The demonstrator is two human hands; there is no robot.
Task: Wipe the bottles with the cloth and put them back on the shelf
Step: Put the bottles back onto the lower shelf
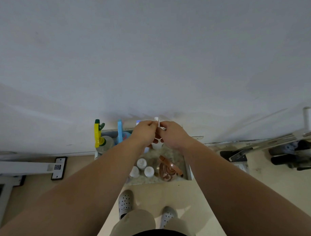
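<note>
- Head view: at the bottom edge a dark shirt hem and beige trousers are cut off by the frame. Below them, two pale perforated shoes (pixel 126 202) stand on the cream floor.
- Both forearms stretch forward and cover much of the low shelf (pixel 189 169) standing against the wall.
- On the part of the shelf that shows, three white-capped bottles (pixel 141 162) stand close together. A brown swirled object (pixel 168 171) lies just beside them; what it is cannot be made out.
- At the shelf's far left stands a yellow spray bottle (pixel 97 134), with a blue upright piece (pixel 120 130) near it, its lower part hidden by the left arm.
- The left hand (pixel 145 131) and right hand (pixel 173 133) meet above the back of the shelf, knuckles up and fingers curled.
- The left hand grips a white bottle (pixel 156 145); only its lower body shows under the wrists.
- The right hand pinches a white scrap (pixel 163 128) against it. Whether this is the cloth cannot be told.
- The plain grey wall (pixel 149 56) fills the upper frame. At far right are a white pipe (pixel 307 117) and dark, blurred objects (pixel 297 153).
</note>
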